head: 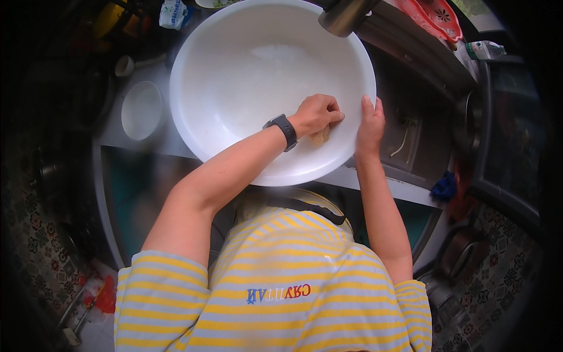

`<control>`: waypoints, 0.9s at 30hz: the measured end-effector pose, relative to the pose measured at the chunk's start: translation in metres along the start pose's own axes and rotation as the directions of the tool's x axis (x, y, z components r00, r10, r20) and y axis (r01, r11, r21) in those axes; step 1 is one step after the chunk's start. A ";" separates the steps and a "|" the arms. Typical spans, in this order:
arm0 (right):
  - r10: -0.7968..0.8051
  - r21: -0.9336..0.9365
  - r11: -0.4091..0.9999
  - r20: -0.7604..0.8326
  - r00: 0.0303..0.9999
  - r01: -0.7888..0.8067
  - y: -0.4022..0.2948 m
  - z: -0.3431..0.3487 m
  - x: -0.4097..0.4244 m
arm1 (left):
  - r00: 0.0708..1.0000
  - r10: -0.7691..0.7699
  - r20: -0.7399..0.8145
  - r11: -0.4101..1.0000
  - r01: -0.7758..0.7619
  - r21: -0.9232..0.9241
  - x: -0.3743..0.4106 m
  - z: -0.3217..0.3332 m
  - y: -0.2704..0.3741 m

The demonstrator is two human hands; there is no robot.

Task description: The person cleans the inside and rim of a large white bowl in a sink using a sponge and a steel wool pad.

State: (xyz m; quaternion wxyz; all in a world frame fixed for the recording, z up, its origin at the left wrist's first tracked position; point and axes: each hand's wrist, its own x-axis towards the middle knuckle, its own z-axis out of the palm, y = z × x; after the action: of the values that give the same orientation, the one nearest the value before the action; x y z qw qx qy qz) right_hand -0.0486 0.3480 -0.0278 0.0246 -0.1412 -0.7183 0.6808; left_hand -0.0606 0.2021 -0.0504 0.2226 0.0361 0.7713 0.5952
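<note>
A large white plastic basin [264, 72] is tilted in front of me, its hollow turned towards me and its lower rim near my waist. Inside it, my left hand [317, 113], with a dark watch on the wrist, grips a tan scrubbing pad [319, 137] against the lower right wall. The fingers hide part of the pad. My right hand [371, 127] holds the basin's right rim, thumb on the inner side and fingers around the outside.
A metal faucet-like cylinder [345, 20] overhangs the basin's upper right rim. On the right lies a steel sink [433, 149] with a plant stem [399, 147] in it. A white bowl [141, 110] sits on the left counter. A plastic bottle [484, 50] and red tray [433, 20] lie upper right.
</note>
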 end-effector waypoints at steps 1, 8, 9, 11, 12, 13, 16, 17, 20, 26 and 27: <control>0.009 -0.010 1.000 -0.005 1.000 -0.009 0.000 -0.001 0.000 | 1.000 0.022 0.007 0.999 -0.023 0.045 -0.001 0.000 0.000; 0.046 0.013 0.999 0.011 0.999 -0.046 0.004 0.001 0.003 | 0.968 0.205 -0.145 0.855 -0.106 0.507 0.002 0.002 -0.013; 0.052 0.035 0.998 0.015 0.999 -0.053 0.004 0.001 0.003 | 0.965 0.222 -0.140 0.866 -0.129 0.483 -0.002 -0.001 -0.012; 0.063 0.081 0.995 0.017 0.998 -0.064 0.004 -0.001 0.003 | 0.924 0.342 0.169 0.827 -0.382 0.412 -0.023 -0.015 -0.005; 0.057 0.062 0.996 0.005 0.998 -0.057 0.002 0.000 0.001 | 0.864 0.395 0.311 0.798 -0.491 0.349 -0.036 -0.024 -0.004; 0.052 0.044 0.998 -0.007 0.999 -0.051 -0.001 0.003 -0.002 | 0.866 0.362 0.345 0.803 -0.478 0.357 -0.051 -0.031 -0.007; 0.052 0.023 0.998 -0.027 0.998 -0.051 -0.010 0.006 -0.007 | 0.897 0.240 0.371 0.849 -0.379 0.369 -0.069 -0.040 -0.003; 0.054 0.022 0.998 -0.032 0.998 -0.053 -0.011 0.007 -0.007 | 0.921 0.187 0.342 0.879 -0.312 0.360 -0.062 -0.033 0.003; 0.022 0.112 0.994 -0.019 1.000 -0.020 -0.003 0.003 -0.004 | 0.919 0.384 0.083 0.886 -0.393 0.248 -0.020 -0.005 0.020; 0.059 -0.030 0.998 -0.026 0.998 -0.060 -0.009 0.007 -0.006 | 0.722 0.370 -0.584 0.925 -0.347 0.158 0.047 0.001 0.025; 0.042 -0.024 0.999 -0.027 0.999 -0.042 -0.007 0.006 -0.005 | 0.746 0.345 -0.569 0.929 -0.360 0.091 0.038 0.011 0.021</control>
State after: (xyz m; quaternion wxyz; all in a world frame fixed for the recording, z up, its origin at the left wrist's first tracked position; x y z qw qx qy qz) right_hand -0.0468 0.3412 -0.0202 0.0180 -0.1655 -0.7231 0.6704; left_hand -0.0952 0.2298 -0.0445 -0.1370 -0.0035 0.7739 0.6183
